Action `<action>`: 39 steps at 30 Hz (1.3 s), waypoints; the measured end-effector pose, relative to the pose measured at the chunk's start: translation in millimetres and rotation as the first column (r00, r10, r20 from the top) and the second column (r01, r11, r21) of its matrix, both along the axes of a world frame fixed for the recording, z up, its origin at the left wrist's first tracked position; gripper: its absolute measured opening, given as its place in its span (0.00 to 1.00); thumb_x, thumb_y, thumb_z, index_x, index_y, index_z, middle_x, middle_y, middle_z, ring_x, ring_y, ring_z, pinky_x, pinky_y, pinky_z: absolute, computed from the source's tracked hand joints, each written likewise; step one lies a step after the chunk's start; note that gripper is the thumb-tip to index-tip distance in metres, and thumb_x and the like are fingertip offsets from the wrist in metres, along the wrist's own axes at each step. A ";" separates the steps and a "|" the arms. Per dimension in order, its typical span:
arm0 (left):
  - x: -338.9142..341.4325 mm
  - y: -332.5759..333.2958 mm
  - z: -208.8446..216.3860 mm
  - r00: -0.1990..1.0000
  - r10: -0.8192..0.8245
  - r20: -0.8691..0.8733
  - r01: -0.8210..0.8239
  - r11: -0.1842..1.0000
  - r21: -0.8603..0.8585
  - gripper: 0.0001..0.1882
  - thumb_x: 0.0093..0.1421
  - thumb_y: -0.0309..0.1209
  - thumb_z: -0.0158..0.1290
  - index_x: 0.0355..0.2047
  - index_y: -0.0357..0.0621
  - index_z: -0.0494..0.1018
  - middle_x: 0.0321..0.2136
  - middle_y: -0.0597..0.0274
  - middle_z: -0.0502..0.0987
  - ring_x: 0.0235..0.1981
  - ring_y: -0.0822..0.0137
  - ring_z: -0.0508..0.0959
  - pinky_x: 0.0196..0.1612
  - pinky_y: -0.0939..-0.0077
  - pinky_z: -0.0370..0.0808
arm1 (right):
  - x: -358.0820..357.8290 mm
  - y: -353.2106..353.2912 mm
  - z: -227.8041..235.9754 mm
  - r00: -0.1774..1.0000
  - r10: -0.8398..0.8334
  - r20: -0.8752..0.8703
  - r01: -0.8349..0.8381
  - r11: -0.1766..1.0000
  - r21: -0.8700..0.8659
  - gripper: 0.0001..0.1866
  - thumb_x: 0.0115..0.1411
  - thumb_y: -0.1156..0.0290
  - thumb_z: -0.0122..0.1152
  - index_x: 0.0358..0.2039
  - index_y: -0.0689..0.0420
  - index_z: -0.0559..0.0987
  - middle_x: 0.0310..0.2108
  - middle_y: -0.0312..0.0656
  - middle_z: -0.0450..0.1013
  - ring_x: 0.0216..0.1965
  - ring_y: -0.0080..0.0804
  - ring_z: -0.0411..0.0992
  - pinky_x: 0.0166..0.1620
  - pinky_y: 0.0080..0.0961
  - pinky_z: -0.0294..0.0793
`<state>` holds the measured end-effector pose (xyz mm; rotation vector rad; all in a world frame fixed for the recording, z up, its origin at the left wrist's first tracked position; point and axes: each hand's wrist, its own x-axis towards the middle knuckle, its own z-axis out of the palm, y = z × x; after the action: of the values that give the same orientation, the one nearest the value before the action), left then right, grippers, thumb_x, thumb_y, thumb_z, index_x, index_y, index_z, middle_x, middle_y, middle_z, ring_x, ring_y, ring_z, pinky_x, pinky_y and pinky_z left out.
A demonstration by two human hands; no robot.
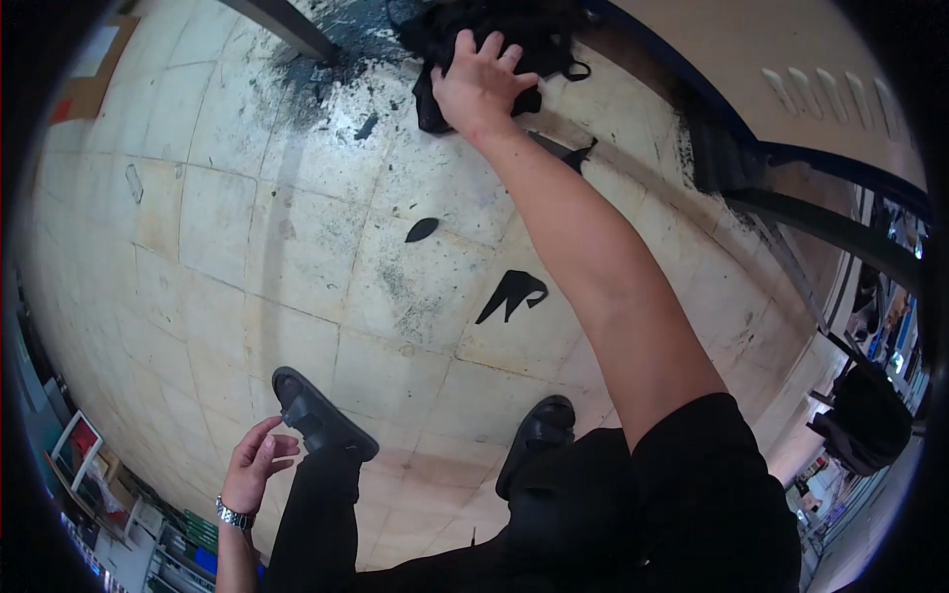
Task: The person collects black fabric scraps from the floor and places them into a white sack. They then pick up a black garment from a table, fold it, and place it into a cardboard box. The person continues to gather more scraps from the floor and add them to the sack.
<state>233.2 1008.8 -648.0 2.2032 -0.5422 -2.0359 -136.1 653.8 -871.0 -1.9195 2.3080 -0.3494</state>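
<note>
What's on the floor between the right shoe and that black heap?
The head view shows a jagged black scrap, a leaf-shaped scrap further left, and, nearer the black heap, a dark piece.

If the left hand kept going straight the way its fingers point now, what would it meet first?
Probably the left sandal, just past the fingertips of the left hand in the picture. Depth is unclear, though, so the hand might pass above it.
</note>
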 end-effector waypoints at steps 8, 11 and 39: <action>-17.7 -5.7 2.2 0.994 0.060 -0.094 -0.063 0.997 -0.034 0.25 0.72 0.41 0.46 0.64 0.43 0.64 0.45 0.54 0.80 0.47 0.61 0.81 0.50 0.64 0.78 | -126.3 20.2 11.9 0.978 -0.087 -0.191 0.100 0.993 0.062 0.30 0.56 0.50 0.64 0.57 0.43 0.71 0.56 0.49 0.65 0.60 0.55 0.61 0.52 0.66 0.63; -15.7 -5.7 3.6 0.993 0.036 -0.114 -0.042 0.998 -0.053 0.24 0.72 0.39 0.46 0.65 0.42 0.63 0.46 0.53 0.80 0.48 0.61 0.81 0.51 0.65 0.78 | -203.0 3.6 13.6 0.928 -0.175 -0.329 0.209 0.975 0.072 0.28 0.59 0.49 0.62 0.58 0.44 0.72 0.57 0.51 0.68 0.60 0.58 0.64 0.53 0.72 0.62; -23.5 4.8 4.4 0.992 0.080 -0.097 -0.084 0.996 -0.032 0.24 0.72 0.39 0.47 0.64 0.44 0.65 0.44 0.56 0.80 0.46 0.63 0.81 0.50 0.67 0.78 | 23.0 207.6 0.4 0.694 0.716 0.076 -0.703 0.697 -0.143 0.23 0.54 0.65 0.60 0.52 0.42 0.78 0.50 0.44 0.67 0.57 0.48 0.60 0.52 0.67 0.58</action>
<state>209.7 1013.5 -643.6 2.0595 -0.4661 -2.0610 -113.1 861.3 -870.6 -2.5577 1.3072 -0.4745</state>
